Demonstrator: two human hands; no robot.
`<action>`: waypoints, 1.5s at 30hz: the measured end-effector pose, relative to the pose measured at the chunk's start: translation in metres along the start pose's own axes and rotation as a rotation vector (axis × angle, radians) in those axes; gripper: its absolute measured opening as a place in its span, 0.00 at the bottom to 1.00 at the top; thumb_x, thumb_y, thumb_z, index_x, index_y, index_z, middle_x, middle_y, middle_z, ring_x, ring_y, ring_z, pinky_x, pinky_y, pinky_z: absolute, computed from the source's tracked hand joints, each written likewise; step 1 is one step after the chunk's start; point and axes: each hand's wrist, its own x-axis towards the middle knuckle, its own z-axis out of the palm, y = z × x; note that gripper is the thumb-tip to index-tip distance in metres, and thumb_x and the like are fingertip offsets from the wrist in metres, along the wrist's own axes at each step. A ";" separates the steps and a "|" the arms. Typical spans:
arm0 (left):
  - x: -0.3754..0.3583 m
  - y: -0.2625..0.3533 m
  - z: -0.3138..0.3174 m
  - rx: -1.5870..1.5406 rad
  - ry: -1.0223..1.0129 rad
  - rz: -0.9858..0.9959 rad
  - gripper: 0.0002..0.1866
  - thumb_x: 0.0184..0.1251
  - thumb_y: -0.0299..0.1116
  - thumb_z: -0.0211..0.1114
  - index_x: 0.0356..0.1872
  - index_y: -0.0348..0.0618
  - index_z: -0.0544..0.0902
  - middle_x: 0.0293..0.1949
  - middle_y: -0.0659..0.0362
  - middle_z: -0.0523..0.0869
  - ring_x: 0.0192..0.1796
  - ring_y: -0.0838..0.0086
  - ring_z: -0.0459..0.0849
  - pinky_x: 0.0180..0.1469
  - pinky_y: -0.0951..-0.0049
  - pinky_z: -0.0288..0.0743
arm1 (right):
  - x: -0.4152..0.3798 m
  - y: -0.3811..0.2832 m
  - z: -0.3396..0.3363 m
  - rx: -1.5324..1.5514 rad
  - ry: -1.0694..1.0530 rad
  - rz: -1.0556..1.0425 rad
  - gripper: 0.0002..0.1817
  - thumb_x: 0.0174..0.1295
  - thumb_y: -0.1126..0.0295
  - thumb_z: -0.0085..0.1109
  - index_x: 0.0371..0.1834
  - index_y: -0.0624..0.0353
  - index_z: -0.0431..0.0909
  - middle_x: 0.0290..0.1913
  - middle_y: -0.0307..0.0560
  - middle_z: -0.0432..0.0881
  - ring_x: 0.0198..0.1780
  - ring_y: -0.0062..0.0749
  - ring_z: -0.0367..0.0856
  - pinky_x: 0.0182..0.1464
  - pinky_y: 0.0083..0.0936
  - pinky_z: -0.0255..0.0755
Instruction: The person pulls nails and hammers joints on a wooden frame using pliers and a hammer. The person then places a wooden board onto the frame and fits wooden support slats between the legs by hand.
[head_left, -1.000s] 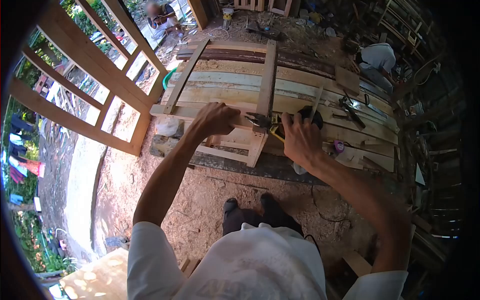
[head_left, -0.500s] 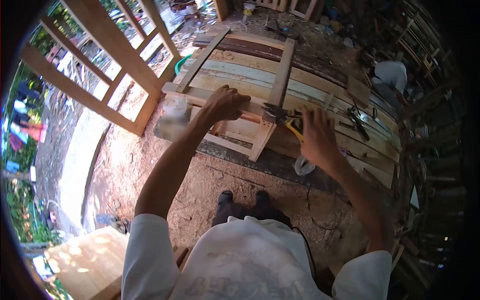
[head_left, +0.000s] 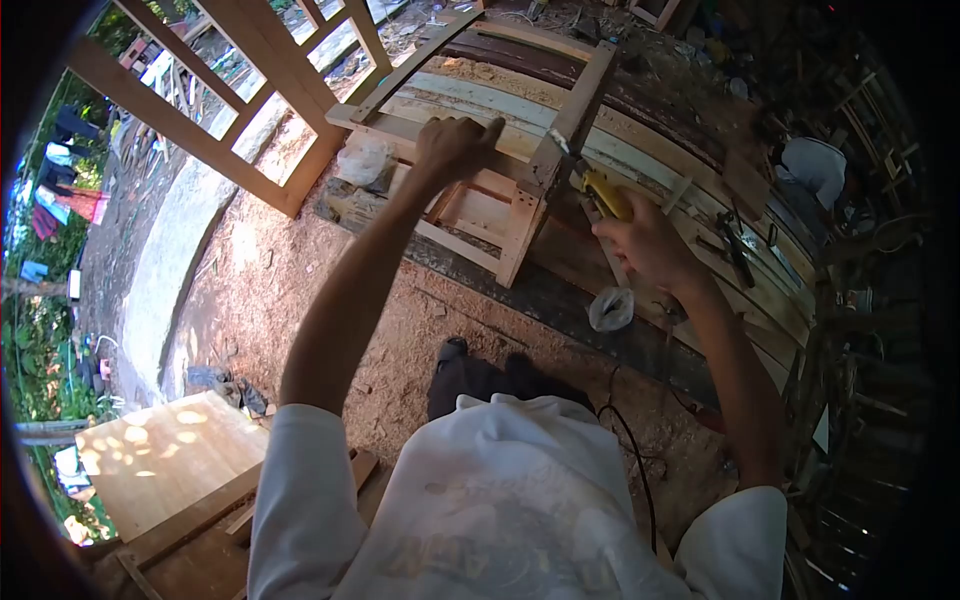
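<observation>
A wooden chair-like frame (head_left: pixel 520 228) lies on a bench of long planks (head_left: pixel 640 150). My left hand (head_left: pixel 455 150) is closed over the frame's crosspiece, its fingers curled round the wood. In my right hand (head_left: pixel 655 240) are pliers with yellow handles (head_left: pixel 607 194), their jaws close to the frame's corner joint. Whether the jaws touch the wood, I cannot tell. Below the right hand sits a clear plastic bag (head_left: pixel 611 309) at the bench edge.
Another person (head_left: pixel 812 170) bends down at the right, beyond the bench. Dark tools (head_left: pixel 735 250) lie on the planks. A tall wooden frame (head_left: pixel 300 130) stands at the left, and a plywood sheet (head_left: pixel 165 460) lies at lower left. A cable (head_left: pixel 640 455) runs near my feet.
The view has shifted. The pliers have turned, with their handles now nearer together in my right hand and their jaws pointing up and left. My left hand stays on the crosspiece.
</observation>
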 end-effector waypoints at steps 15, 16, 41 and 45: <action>0.003 0.005 0.005 -0.027 0.161 -0.007 0.23 0.58 0.48 0.51 0.23 0.40 0.86 0.25 0.45 0.84 0.33 0.53 0.85 0.43 0.59 0.75 | 0.002 -0.004 -0.001 0.269 -0.112 0.186 0.16 0.53 0.71 0.48 0.45 0.65 0.67 0.31 0.51 0.75 0.27 0.34 0.75 0.32 0.31 0.70; 0.001 0.005 0.006 -0.034 0.168 -0.011 0.23 0.57 0.47 0.52 0.21 0.37 0.85 0.25 0.43 0.84 0.34 0.52 0.84 0.45 0.58 0.74 | 0.003 -0.003 0.000 0.293 0.017 0.157 0.15 0.53 0.71 0.47 0.44 0.64 0.67 0.30 0.50 0.75 0.27 0.35 0.75 0.33 0.32 0.70; -0.001 0.002 0.011 -0.030 0.273 0.073 0.22 0.58 0.42 0.50 0.18 0.36 0.84 0.23 0.43 0.83 0.30 0.53 0.84 0.48 0.60 0.72 | -0.004 -0.030 0.011 -0.280 0.217 -0.059 0.23 0.47 0.75 0.53 0.51 0.66 0.73 0.40 0.61 0.81 0.46 0.48 0.81 0.48 0.33 0.72; 0.000 0.000 0.008 -0.026 0.244 0.070 0.21 0.59 0.42 0.50 0.19 0.38 0.84 0.24 0.44 0.83 0.31 0.53 0.84 0.48 0.59 0.72 | -0.006 -0.018 0.024 -0.431 0.285 -0.123 0.22 0.48 0.73 0.55 0.50 0.65 0.74 0.41 0.60 0.81 0.45 0.49 0.81 0.48 0.34 0.72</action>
